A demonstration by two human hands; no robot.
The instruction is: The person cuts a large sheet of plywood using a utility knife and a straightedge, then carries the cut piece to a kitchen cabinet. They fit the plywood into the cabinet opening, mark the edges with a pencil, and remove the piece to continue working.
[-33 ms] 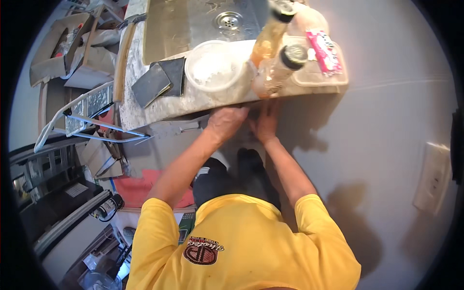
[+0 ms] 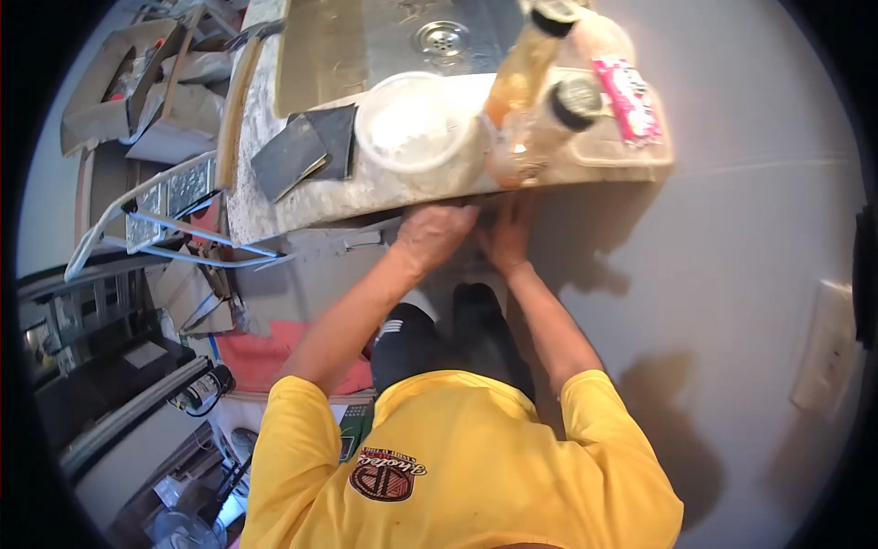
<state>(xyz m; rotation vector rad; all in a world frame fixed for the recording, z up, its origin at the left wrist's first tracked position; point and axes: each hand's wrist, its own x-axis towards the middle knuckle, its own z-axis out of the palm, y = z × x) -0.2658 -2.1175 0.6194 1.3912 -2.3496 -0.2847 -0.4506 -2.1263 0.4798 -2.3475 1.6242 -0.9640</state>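
Observation:
Both hands are at the underside of the stone counter's front edge [image 2: 384,203]. My left hand [image 2: 434,236] is closed, its fingers curled toward the right just below the edge; what they grip, if anything, is hidden. Close beside it, my right hand [image 2: 508,236] reaches upward with its fingers stretched and its thumb apart, the fingertips hidden under the counter. Above the hands stand a bottle of amber liquid [image 2: 521,78] and a second dark-capped bottle [image 2: 547,128]. A round translucent plastic tub [image 2: 412,151] is to their left.
Two dark flat sheets [image 2: 291,157] lie by the tub, with a steel sink [image 2: 366,50] behind. A pink packet [image 2: 627,102] rests on a clear tray [image 2: 663,151] at right. A metal-framed rack [image 2: 197,231] stands left, cardboard boxes [image 2: 114,119] beyond. A wall with an outlet [image 2: 823,352] is right.
The view has shifted slightly, so the counter and its things sit a little farther right. Both hands keep their place under the edge.

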